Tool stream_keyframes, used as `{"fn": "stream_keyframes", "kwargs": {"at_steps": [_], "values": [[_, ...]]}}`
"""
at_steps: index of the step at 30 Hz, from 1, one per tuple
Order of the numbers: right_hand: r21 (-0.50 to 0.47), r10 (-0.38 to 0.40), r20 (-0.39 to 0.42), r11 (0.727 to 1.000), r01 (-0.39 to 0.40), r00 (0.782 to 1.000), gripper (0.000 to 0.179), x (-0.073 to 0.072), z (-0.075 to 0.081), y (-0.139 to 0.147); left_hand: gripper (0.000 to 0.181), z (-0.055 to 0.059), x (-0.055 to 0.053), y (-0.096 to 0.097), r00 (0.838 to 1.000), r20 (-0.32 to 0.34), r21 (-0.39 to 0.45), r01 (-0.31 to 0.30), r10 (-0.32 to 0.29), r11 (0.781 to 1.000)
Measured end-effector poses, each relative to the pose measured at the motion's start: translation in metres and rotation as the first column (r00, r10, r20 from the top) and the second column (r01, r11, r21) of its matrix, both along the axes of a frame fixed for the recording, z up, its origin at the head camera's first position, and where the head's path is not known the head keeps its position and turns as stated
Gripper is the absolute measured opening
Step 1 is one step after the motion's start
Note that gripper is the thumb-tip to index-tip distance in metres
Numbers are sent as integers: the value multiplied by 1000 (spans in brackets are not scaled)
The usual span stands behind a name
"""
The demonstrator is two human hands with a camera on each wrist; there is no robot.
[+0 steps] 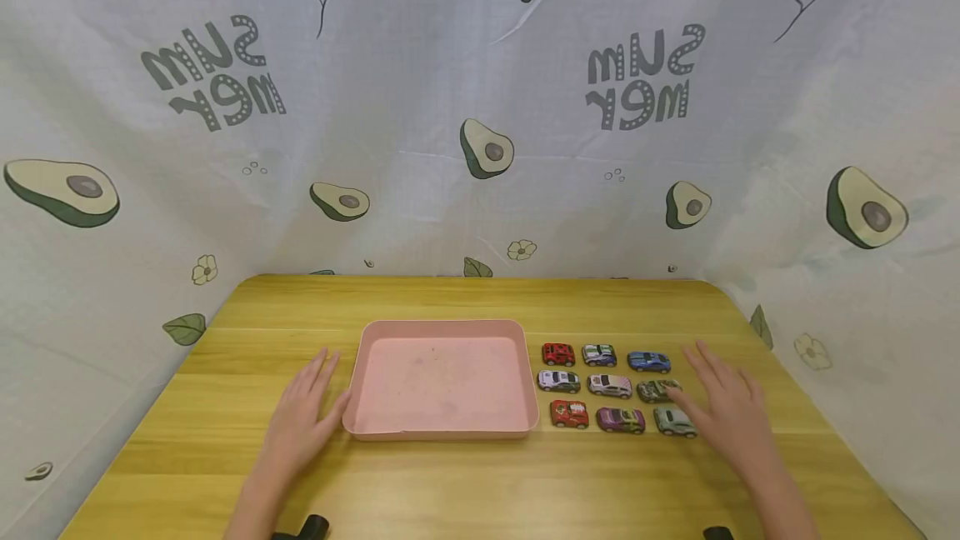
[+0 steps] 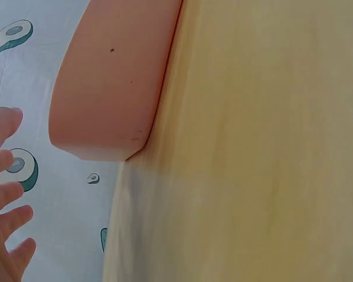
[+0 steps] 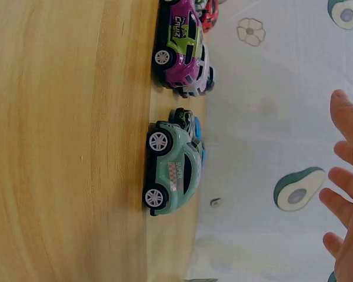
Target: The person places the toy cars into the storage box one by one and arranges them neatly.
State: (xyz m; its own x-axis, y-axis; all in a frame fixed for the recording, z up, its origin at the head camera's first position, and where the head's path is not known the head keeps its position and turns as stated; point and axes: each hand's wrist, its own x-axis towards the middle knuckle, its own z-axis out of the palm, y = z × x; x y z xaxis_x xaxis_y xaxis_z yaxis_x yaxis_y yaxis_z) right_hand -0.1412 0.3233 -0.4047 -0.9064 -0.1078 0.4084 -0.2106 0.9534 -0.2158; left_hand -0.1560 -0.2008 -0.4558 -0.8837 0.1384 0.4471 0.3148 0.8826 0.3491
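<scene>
A shallow pink tray (image 1: pixel 442 433) stands on the wooden table with nothing but a few specks in it. Beside its left wall is my left hand (image 1: pixel 300 415), fingers spread and holding nothing. Several toy cars sit in rows right of the tray, among them a red car (image 1: pixel 569 414), a purple car (image 1: pixel 620 420) and a blue car (image 1: pixel 648 362). My right hand (image 1: pixel 727 415), also empty with fingers extended, is at the right end of the rows. Its thumb overlaps the camouflage car (image 1: pixel 657 391) in the head view, close to the pale green car (image 3: pixel 175 170).
The light wooden table (image 1: pixel 480 490) ends at a white curtain (image 1: pixel 420 107) printed with avocados, which surrounds the back and sides. Dark wrist camera parts (image 1: pixel 313 527) show at the bottom edge of the head view.
</scene>
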Motion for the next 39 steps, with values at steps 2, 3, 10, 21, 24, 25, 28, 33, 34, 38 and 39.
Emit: {"fn": "stream_keyframes", "kwargs": {"at_steps": [2, 3, 10, 21, 24, 25, 28, 33, 34, 38, 39], "values": [[-17, -1, 2, 1000, 1, 1000, 68, 1, 0, 1, 58, -1, 0, 1, 1000, 7, 31, -5, 4, 999], [-29, -1, 7, 1000, 1, 1000, 68, 2, -1, 1, 58, -1, -1, 1, 1000, 18, 50, -5, 4, 999], [-114, 3, 72, 993, 5, 997, 71, 6, -6, 3, 62, -5, -3, 4, 987, 154, 185, 9, -38, 983], [-187, -41, 128, 980, 65, 991, 67, 16, -27, 8, 60, -17, -5, 10, 954, 267, 417, 12, -136, 909], [-221, -51, 174, 971, 90, 983, 65, 18, -32, 10, 58, -18, -6, 14, 949, 279, 456, 6, -149, 890], [-238, -54, 193, 966, 100, 980, 65, 18, -34, 11, 57, -19, -6, 14, 947, 282, 474, 2, -154, 880], [-314, -57, 262, 939, 141, 963, 67, 20, -38, 10, 54, -20, -7, 17, 940, 295, 524, -9, -172, 851], [-391, -44, 297, 906, 164, 954, 68, 22, -46, 9, 52, -21, -8, 22, 924, 324, 591, -31, -202, 806], [-392, -39, 285, 907, 154, 958, 67, 22, -47, 10, 52, -21, -8, 23, 921, 330, 605, -36, -208, 796], [-370, -12, 224, 924, 96, 975, 67, 19, -54, 11, 53, -22, -7, 24, 906, 347, 659, -53, -241, 750], [-363, -6, 213, 928, 85, 977, 67, 19, -55, 11, 53, -23, -7, 24, 903, 352, 665, -57, -245, 745]]}}
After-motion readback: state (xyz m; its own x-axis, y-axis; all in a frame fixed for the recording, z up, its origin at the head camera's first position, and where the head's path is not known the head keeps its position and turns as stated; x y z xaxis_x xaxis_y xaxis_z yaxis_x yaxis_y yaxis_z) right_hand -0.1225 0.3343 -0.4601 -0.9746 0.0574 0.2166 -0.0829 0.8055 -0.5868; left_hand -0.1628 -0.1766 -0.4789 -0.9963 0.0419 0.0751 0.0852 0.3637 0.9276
